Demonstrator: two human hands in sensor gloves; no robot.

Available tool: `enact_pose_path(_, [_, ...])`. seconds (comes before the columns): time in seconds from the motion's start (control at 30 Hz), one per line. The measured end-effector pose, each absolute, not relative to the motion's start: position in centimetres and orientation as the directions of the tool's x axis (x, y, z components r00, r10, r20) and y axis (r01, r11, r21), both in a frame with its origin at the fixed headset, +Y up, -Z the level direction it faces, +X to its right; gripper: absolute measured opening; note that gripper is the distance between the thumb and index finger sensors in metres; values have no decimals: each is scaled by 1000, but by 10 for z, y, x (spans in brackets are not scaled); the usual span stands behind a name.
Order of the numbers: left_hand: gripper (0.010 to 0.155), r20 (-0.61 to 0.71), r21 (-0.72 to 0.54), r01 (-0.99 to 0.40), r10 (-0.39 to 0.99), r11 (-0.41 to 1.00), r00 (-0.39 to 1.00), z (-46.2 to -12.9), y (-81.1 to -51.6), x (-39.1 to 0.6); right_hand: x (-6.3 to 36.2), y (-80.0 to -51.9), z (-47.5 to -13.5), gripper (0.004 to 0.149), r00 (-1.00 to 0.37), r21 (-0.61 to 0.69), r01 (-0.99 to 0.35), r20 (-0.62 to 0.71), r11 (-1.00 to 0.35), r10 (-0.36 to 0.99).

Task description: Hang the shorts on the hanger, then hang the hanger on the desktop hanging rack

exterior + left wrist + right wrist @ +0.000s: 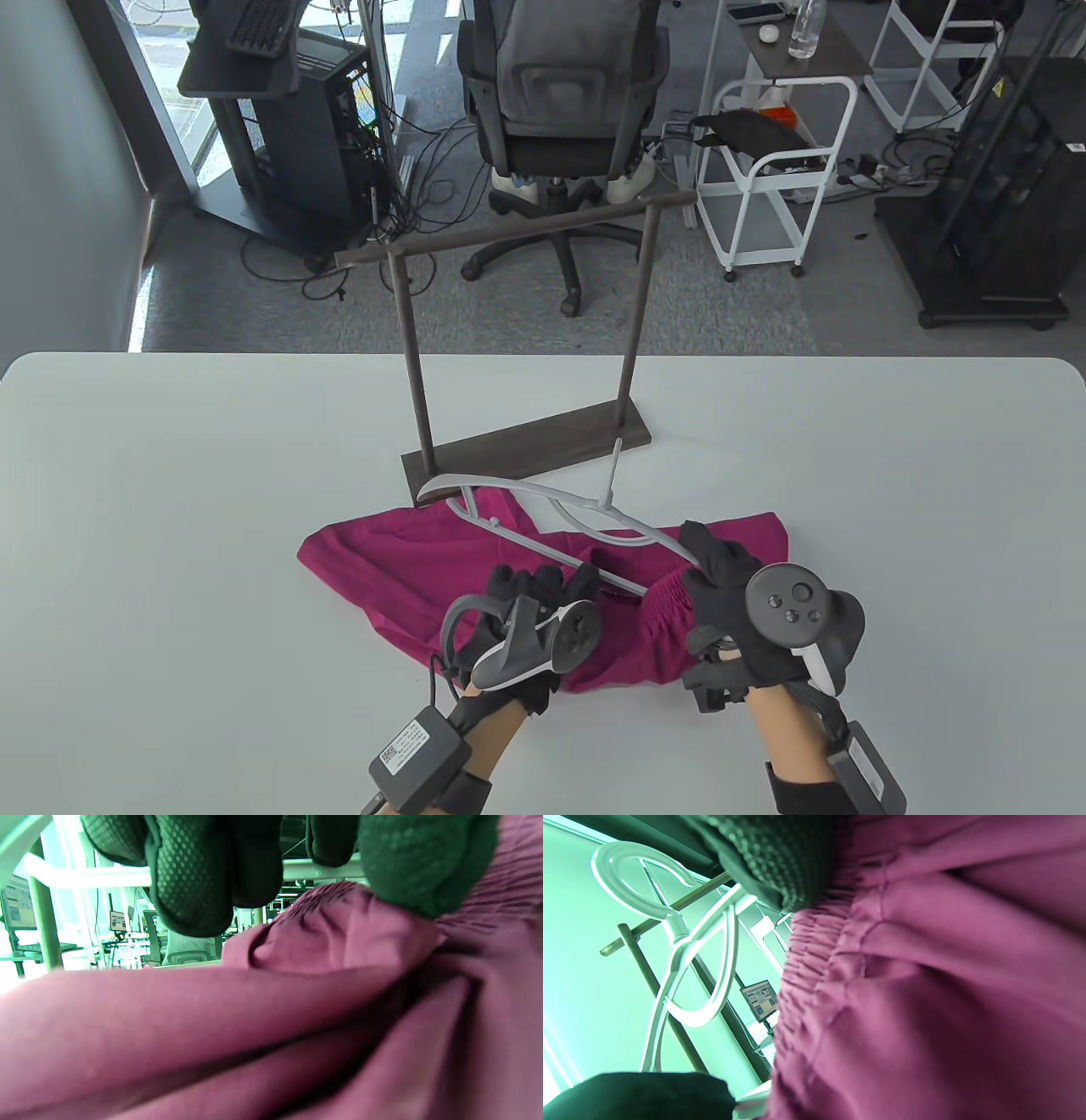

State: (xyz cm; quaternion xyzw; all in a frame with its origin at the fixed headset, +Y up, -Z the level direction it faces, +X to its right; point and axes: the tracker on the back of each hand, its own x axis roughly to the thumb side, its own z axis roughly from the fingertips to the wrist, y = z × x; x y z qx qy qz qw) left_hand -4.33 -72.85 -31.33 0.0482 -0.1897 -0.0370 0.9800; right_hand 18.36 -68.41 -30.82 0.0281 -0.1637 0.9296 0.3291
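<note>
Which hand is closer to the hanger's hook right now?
Right. The right hand sits at the hanger's right end, just below and right of the upturned hook. The left hand is lower down, at the bottom bar, over the shorts.

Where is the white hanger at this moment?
In the table view the white hanger lies on the magenta shorts, just in front of the rack's base, between both hands.
</note>
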Motion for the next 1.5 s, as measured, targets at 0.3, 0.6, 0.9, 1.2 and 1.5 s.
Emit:
enact_pose_path(0.3, [62,436,133,114,-161,985,886,-315,-739,-25,184,-684,-308,56,-785,-283,-617,157,-735,599])
enact_pose_path(0.6, [70,371,-140,231,-165,963,914,-326,-731,-63,196,-683,-307,55,-784,-301,-618,167,-727,598])
enact_pose_path(0.9, [54,238,-54,93,-77,994,968,-319,-705,-140,212,-682,-308,55,-710,-262,-704,228,-660,666])
enact_pose_path(1.2, [41,218,93,-149,126,984,968,-302,-692,-200,207,-680,-309,53,-642,-152,-763,300,-629,706])
enact_pose_path(1.5, [41,160,173,-248,222,953,962,-298,-691,-243,220,-690,-317,53,-672,-96,-729,284,-678,684])
